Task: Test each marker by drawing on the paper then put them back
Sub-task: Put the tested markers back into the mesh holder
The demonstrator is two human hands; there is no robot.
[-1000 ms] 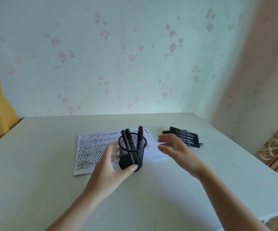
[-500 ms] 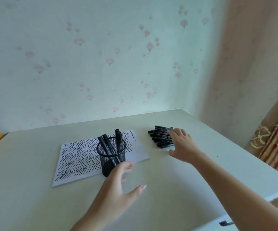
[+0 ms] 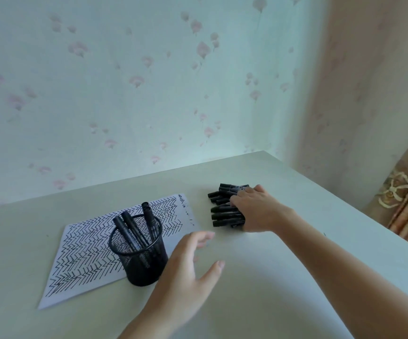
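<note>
Right hand [image 3: 256, 209]: lies on the pile of black markers [image 3: 225, 209] at far right of the table [image 3: 283, 265]; whether the fingers curl round any marker I cannot tell.
Left hand [image 3: 186, 272]: fingers spread, holding nothing, hovering just right of the mesh cup [image 3: 140, 250].
Mesh cup: holds three markers, stands on the paper [image 3: 83, 245].

Left hand [image 3: 188, 272]: hovering palm down, fingers straight and loosely spread, thumb pointing out to the right, holding nothing; forearm rising from the lower edge of the view. Right hand [image 3: 256, 209]: reaching forward on an outstretched arm, back of the hand facing up, fingers lying over the markers [image 3: 225, 211], grip not discernible.
</note>
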